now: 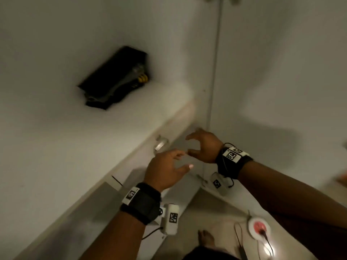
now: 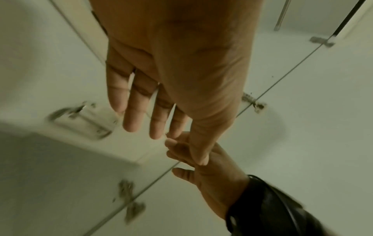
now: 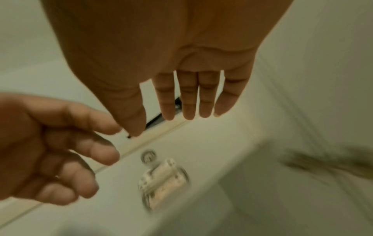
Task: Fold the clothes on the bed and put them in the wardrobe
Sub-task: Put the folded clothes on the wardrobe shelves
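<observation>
A dark folded garment (image 1: 114, 77) with a yellow patch lies on a white wardrobe shelf (image 1: 56, 137), up and to the left of both hands. My left hand (image 1: 185, 160) hovers with relaxed, spread fingers (image 2: 139, 115) and holds nothing. It is just right of a clear drawer handle (image 1: 161, 145) on the white front below the shelf. My right hand (image 1: 189, 145) is close beside it, its fingers (image 3: 188, 102) straight and empty, near the corner where the shelf meets the door. The two hands almost touch. The bed is out of view.
A white wardrobe door (image 1: 281, 72) stands on the right, with small metal hinges (image 2: 253, 102) along its edge. Below, on the floor, are a round white device with a red centre (image 1: 260, 227), dark cables, and a bare foot (image 1: 205, 239).
</observation>
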### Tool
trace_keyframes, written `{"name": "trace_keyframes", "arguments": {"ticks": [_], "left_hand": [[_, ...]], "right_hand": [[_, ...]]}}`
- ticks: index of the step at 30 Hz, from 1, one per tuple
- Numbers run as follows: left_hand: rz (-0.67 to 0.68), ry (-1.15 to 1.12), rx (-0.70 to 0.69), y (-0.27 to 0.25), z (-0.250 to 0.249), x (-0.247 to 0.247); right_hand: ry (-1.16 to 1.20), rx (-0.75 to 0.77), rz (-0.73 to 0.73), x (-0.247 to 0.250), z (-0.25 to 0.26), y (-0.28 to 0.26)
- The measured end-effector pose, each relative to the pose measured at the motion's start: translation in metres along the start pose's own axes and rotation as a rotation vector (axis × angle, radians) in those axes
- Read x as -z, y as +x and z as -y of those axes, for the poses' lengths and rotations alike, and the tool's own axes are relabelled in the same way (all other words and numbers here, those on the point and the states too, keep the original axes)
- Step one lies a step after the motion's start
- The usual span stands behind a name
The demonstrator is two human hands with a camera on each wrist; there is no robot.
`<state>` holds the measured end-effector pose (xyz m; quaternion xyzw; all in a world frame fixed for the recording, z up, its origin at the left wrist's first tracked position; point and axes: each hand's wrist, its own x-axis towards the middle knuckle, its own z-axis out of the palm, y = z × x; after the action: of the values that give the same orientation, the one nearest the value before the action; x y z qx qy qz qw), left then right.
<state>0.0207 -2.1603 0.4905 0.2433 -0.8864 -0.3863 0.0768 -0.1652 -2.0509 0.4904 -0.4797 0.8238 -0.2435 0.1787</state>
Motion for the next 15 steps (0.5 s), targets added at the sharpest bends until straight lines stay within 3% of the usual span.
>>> {"name": "trace_keyframes", "arguments": {"ticks": [5,8,11,15], "left_hand": [[0.319,-0.281,0.138,-0.067,0.008,-0.107],[0.579,-0.254,0.249,-0.114,0.002,-0.18],[0.834,-0.195,0.261,-0.161,-0.015,-0.246],[1.009,-0.107,0.209,-0.219,-0.058,-0.31]], "right_hand": [[0.114,-0.353,-0.064,-0.044,-0.045,-0.183],[0.163,-0.562,-0.068,-0.073,-0.074,-0.297],[0.22,-0.786,-0.062,-0.101,-0.102,-0.408],[0.288,-1.101,0.053,-0.146,-0.141,-0.557]]}}
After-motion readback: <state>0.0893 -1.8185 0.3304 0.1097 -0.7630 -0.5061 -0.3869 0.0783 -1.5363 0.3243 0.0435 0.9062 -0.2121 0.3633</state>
